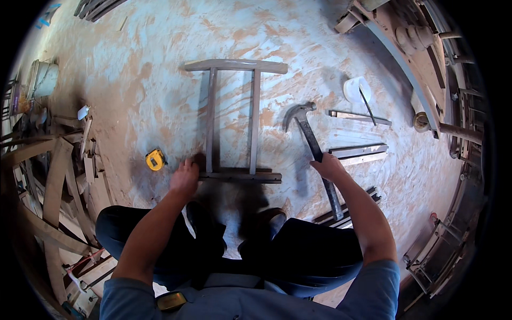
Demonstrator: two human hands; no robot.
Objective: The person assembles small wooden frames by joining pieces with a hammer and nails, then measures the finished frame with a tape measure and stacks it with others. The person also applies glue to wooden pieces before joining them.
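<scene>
Wooden and dark brown, the ladder-like frame of two rails and two upright slats (234, 120) lies flat on the pale, stained plywood floor (160, 69), straight ahead of the crouching person's knees. In the head view its long axis runs away from the body: the wider curved top rail lies at the far end, and the near cross rail sits just in front of the dark shoes. The left hand (184, 177) rests closed over the left end of that near rail, fingers curled onto the wood, so this hand is the one touching the frame. The right hand (329, 166) is wrapped around the handle of a steel claw hammer (312, 144); the hammer's head points forward and to the left, lying beside the frame's right slat but apart from it. A yellow tape measure (155, 159) sits just left of the left hand. Loose grey wooden strips (358, 151) lie to the right of the hammer, with a white round tub (356, 88) beyond them.
</scene>
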